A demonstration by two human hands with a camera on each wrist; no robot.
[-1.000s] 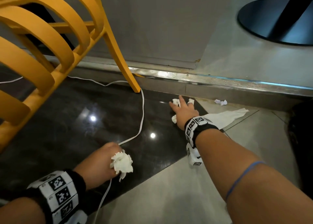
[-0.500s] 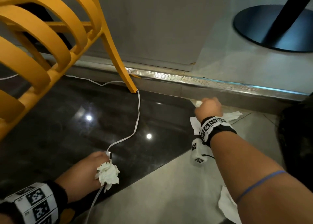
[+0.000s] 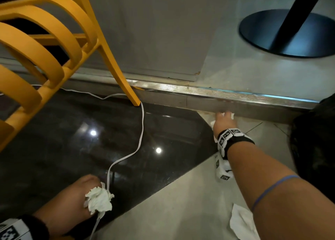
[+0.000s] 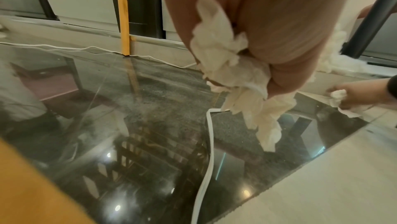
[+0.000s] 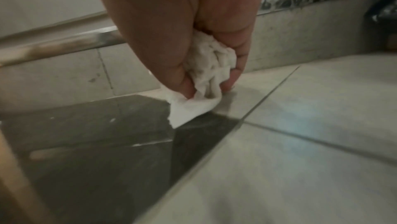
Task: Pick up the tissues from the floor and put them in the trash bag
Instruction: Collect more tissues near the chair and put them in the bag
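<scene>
The flat white tissue sheet [image 3: 242,223] on the pale floor tiles lies nearest the right hand [image 3: 222,122], whose fingers [image 5: 234,73], like those of the left hand [image 3: 72,199], are clamped on crumpled white tissues [image 5: 211,67].

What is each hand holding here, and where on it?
Left hand grips a crumpled tissue wad by its upper part; right hand pinches bunched tissue at its middle.

Both forearms bare, no sleeves. Right wrist [image 3: 235,140]: black band carrying white blocks printed with black square-pattern markers; white camera unit [image 3: 222,169] hangs below it, more markers on its side, thin black cable at its edge. Thin blue elastic band [image 3: 272,189] around right forearm. Left wrist [image 3: 16,229]: same black band, white marker block, partly cut off by frame edge.
</scene>
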